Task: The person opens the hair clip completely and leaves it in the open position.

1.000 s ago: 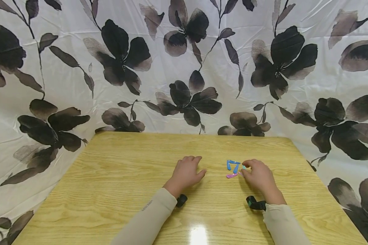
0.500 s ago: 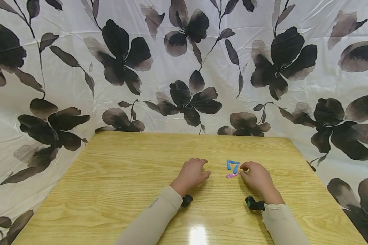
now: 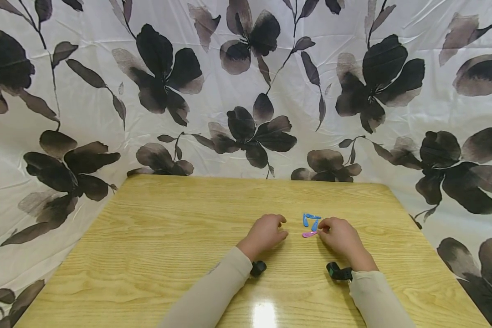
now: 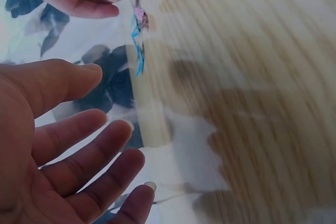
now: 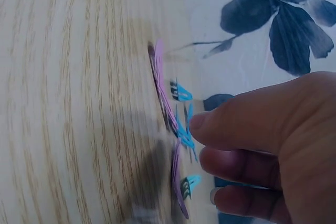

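Small hair snap clips lie on the table. In the head view, several blue clips (image 3: pixel 315 225) form an angular outline, with a pink clip (image 3: pixel 309 234) just in front of them. My right hand (image 3: pixel 342 237) is at their right side, fingers loosely bent. In the right wrist view, its thumb is close to a blue clip (image 5: pixel 184 135); two purple-pink clips (image 5: pixel 167 95) lie end to end, and another blue clip (image 5: pixel 191 182) is near the fingertips. No clip shows between thumb and fingers. My left hand (image 3: pixel 265 234), fingers loose and apart, stays left of the clips, holding nothing.
The wooden table (image 3: pixel 168 237) spreads under both hands. Behind it hangs a white cloth (image 3: pixel 213 91) with dark flowers. Black cameras (image 3: pixel 339 272) are worn at the wrists.
My left hand has moved rightward, closer to the clips. The right hand has shifted slightly left, and the teal clip seen beside its fingers is now hidden in the head view.
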Motion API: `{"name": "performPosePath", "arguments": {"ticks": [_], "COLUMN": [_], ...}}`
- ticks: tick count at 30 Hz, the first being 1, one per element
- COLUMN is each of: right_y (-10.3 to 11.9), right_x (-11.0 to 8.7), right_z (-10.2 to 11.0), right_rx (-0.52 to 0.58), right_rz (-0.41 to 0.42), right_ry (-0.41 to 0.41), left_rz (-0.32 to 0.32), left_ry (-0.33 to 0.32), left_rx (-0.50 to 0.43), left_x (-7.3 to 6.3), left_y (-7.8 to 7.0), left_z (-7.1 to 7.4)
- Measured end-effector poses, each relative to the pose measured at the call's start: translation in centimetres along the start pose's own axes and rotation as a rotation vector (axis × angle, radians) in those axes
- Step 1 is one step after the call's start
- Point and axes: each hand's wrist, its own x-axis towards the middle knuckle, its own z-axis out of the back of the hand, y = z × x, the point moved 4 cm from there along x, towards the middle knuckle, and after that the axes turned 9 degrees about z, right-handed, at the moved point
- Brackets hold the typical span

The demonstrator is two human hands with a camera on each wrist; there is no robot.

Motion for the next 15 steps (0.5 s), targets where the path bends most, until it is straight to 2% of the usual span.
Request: {"name": "performPosePath", "arguments": {"ticks": [10, 15], "right_y": [0.1, 0.0], "right_x": [0.3, 0.4], "right_z": [-0.3, -0.6], "right_rx": [-0.02, -0.028], "right_rz": [0.012, 0.007], "right_ry": [0.026, 0.038], "left_rz": [0.015, -0.012], "left_ry": [0.022, 0.018], "left_rx": [-0.061, -0.078], "left_x": [0.8, 0.9], "left_y": [-0.5, -1.0], "left_z": [-1.0, -1.2]}}
